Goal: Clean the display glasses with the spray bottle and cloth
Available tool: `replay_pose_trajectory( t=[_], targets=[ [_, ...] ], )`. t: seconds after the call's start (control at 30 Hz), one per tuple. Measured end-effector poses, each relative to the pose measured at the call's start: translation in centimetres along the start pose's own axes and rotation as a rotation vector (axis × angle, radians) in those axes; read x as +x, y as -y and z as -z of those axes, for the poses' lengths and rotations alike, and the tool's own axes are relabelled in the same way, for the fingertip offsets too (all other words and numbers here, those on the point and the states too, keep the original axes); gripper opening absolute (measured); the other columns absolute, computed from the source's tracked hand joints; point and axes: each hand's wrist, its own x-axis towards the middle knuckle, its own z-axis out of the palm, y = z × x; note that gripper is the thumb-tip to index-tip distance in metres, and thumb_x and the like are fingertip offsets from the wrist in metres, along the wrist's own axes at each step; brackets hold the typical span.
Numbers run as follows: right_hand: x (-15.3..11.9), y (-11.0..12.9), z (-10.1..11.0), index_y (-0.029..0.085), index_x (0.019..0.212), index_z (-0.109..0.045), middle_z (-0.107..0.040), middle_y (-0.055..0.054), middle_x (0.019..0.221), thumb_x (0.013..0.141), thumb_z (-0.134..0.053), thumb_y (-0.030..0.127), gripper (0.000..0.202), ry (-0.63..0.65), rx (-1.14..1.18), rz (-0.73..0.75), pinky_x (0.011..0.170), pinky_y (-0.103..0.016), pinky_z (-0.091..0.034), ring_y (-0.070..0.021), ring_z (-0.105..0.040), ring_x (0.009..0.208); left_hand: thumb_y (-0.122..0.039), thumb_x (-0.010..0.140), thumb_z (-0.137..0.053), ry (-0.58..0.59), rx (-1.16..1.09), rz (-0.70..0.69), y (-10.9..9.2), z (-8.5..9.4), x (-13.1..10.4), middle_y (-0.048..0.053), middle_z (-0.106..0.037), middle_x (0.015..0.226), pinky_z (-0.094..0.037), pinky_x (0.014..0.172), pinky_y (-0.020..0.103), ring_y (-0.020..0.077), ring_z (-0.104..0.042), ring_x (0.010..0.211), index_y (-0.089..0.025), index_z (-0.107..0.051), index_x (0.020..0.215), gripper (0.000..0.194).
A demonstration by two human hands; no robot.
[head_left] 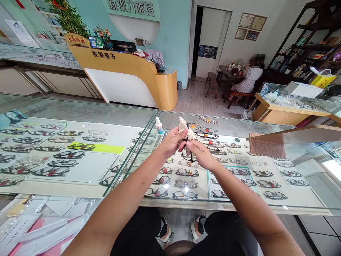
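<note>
Above the glass display counter (229, 206), both my hands meet at a pair of black-framed eyeglasses (190, 158). My left hand (172, 142) pinches a pale cloth (183, 123) against the upper part of the glasses. With fingers closed, my right hand (202, 152) grips the frame near its middle. One lens hangs below the fingers, and the other end of the frame shows beside the cloth. My fingers hide part of the frame. A small white spray bottle (159, 126) with a blue lower part stands upright on the glass, left of my hands.
Rows of eyeglasses (187, 172) lie under the glass. A framed mirror (293, 137) stands on the counter at right. Papers and plastic sleeves (42, 227) lie at lower left. Beyond are a wooden cashier desk (133, 67) and a person (249, 78) seated at a table.
</note>
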Motion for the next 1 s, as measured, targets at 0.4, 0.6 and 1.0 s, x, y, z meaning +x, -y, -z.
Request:
replay_pose_trajectory(
  t=[0.4,0.6,1.0],
  targets=[
    [0.0,0.5,0.6,0.021,0.093,-0.080,-0.072,-0.005,0.087,0.104,-0.057,0.074,0.059,-0.023,0.089,0.009,0.083,-0.036,-0.048,-0.0204,-0.057,0.081,-0.051,0.079,-0.101,0.152,0.008,0.022,-1.3,0.3,-0.4,-0.003,-0.066,0.068,-0.052,0.047,0.022,0.0095,-0.057,0.048,-0.015,-0.070,0.099,0.052],
    [-0.2,0.2,-0.1,0.022,0.098,-0.083,-0.070,-0.004,0.088,0.108,-0.051,0.074,0.062,0.000,-0.031,-0.001,0.084,-0.034,-0.047,-0.0199,-0.056,0.083,-0.075,0.076,-0.093,-0.011,-0.001,-0.002,0.1,0.0,0.2,-0.001,-0.068,0.066,-0.040,0.032,0.024,0.0086,-0.047,0.035,-0.017,-0.063,0.083,0.065],
    [0.2,-0.3,0.3,0.021,0.101,-0.082,-0.071,-0.005,0.090,0.107,-0.051,0.073,0.061,-0.026,-0.004,-0.009,0.083,-0.034,-0.048,-0.0194,-0.056,0.080,-0.056,0.075,-0.102,0.021,-0.058,0.021,-0.1,0.1,0.2,-0.002,-0.070,0.074,-0.042,0.039,0.020,0.0052,-0.048,0.041,-0.015,-0.066,0.096,0.058]
  ],
)
